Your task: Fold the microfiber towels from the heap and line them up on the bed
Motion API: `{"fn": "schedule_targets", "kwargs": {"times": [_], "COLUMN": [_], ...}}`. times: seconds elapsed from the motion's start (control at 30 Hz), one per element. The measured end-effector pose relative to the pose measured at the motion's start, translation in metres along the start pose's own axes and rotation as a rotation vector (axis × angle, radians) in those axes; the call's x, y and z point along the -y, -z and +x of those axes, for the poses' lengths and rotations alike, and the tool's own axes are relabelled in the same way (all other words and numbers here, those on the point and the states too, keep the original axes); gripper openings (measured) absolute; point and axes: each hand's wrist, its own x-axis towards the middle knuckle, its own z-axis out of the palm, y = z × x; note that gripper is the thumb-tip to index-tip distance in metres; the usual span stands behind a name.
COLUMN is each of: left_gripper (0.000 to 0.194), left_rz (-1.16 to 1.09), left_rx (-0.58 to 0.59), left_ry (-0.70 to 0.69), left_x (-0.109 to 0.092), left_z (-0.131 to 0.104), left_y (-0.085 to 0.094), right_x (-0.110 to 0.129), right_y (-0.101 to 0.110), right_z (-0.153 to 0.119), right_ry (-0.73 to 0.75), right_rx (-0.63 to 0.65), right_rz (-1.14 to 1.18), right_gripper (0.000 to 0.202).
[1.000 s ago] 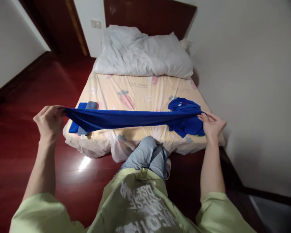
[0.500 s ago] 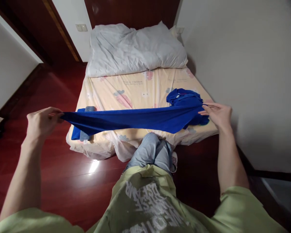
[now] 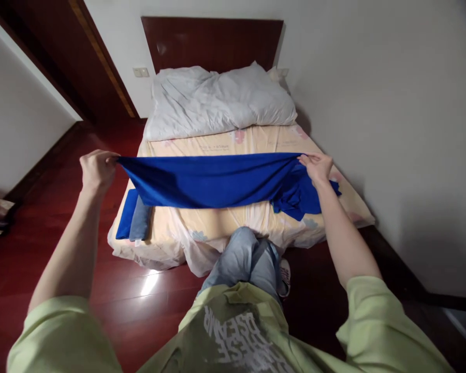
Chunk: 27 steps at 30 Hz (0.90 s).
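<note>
A long blue cloth (image 3: 213,180) hangs stretched above the bed between my two hands. My left hand (image 3: 99,168) pinches its upper left corner, out past the bed's left edge. At the upper right corner, my right hand (image 3: 316,166) grips the cloth between thumb and fingers. Behind and below that side lies a crumpled blue pile (image 3: 301,199); whether it joins the held cloth cannot be made out. A folded blue cloth (image 3: 126,215) and a grey-blue folded cloth (image 3: 140,220) rest side by side at the bed's near left corner.
The bed (image 3: 217,220) has a patterned yellow sheet. A white quilt (image 3: 221,101) lies across its far end, before a dark red headboard (image 3: 213,41). A wall (image 3: 392,129) stands close on the right. My knees touch or nearly touch the bed's near edge.
Both hands have moved up in the view and closer together. The blue cloth hangs higher and shows more of its face. The view has tilted up, showing the headboard's top.
</note>
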Motion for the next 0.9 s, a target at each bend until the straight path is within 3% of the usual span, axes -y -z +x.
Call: {"fn": "schedule_targets", "kwargs": {"times": [0.1, 0.2, 0.27, 0.37, 0.5, 0.6, 0.73, 0.9], "left_gripper": [0.027, 0.027, 0.029, 0.029, 0.026, 0.029, 0.032, 0.035], "left_rz": [-0.012, -0.014, -0.006, 0.021, 0.009, -0.011, -0.022, 0.054], "left_rx": [-0.146, -0.206, -0.167, -0.112, 0.106, 0.289, 0.488, 0.583], "left_ry": [-0.022, -0.010, 0.000, 0.054, 0.140, 0.228, 0.289, 0.304], "left_x": [-0.001, 0.003, 0.009, 0.018, 0.023, 0.019, 0.018, 0.019], "left_z": [0.010, -0.006, -0.034, -0.097, -0.192, -0.246, -0.286, -0.308], "left_y": [0.014, 0.023, 0.019, -0.001, -0.042, -0.071, -0.095, -0.102], "right_x": [0.006, 0.004, -0.008, -0.043, -0.104, -0.147, -0.192, -0.225], "right_y": [-0.003, 0.001, 0.006, 0.013, 0.022, 0.029, 0.041, 0.061], "right_z": [0.006, -0.008, -0.029, -0.071, -0.128, -0.161, -0.188, -0.202], "right_ry": [0.125, 0.178, 0.174, 0.129, 0.010, -0.137, -0.236, -0.228], "right_rx": [-0.011, -0.010, -0.006, 0.039, 0.144, 0.238, 0.336, 0.348], "right_rz": [-0.020, -0.033, -0.044, -0.077, -0.218, -0.359, -0.451, -0.590], "right_gripper": [0.024, 0.028, 0.029, 0.028, 0.023, 0.020, 0.019, 0.021]}}
